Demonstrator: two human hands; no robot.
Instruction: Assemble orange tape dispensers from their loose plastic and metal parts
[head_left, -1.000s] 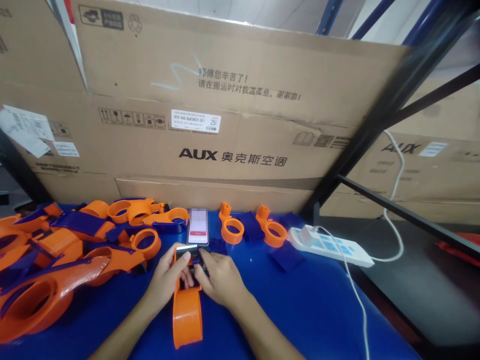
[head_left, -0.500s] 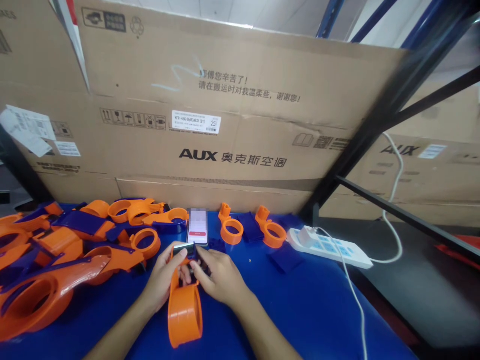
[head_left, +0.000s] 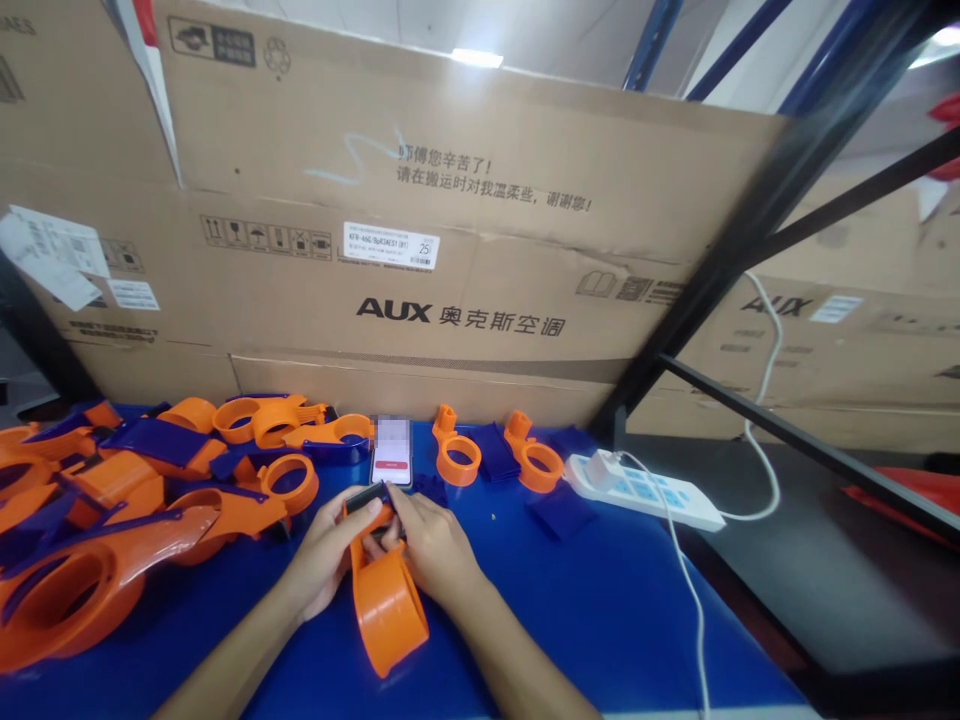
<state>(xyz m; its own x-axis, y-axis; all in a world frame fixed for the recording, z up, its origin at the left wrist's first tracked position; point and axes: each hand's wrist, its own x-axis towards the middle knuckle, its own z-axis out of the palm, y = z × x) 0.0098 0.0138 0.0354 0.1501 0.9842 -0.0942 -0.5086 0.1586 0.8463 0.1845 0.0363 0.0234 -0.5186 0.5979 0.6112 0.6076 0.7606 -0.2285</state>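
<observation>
Both hands are closed on an orange tape dispenser, its wide ring hanging toward me. My left hand grips the left side of its head, thumb along a dark strip at the top edge. My right hand pinches the right side of the head, where the fingers hide most of the detail. Just beyond the hands lies a phone with a lit screen. Two orange dispenser parts with rings stand to the right of the phone, beside dark blue flat pieces.
A heap of orange and blue tape dispensers covers the left of the blue table. At right lies a white power strip with a trailing cable. Cardboard stands behind, next to a black slanted post.
The held dispenser has tilted, its ring swinging right and slightly up. Both hands keep hold, and my right hand has turned a little around the head. The camera view has shifted slightly.
</observation>
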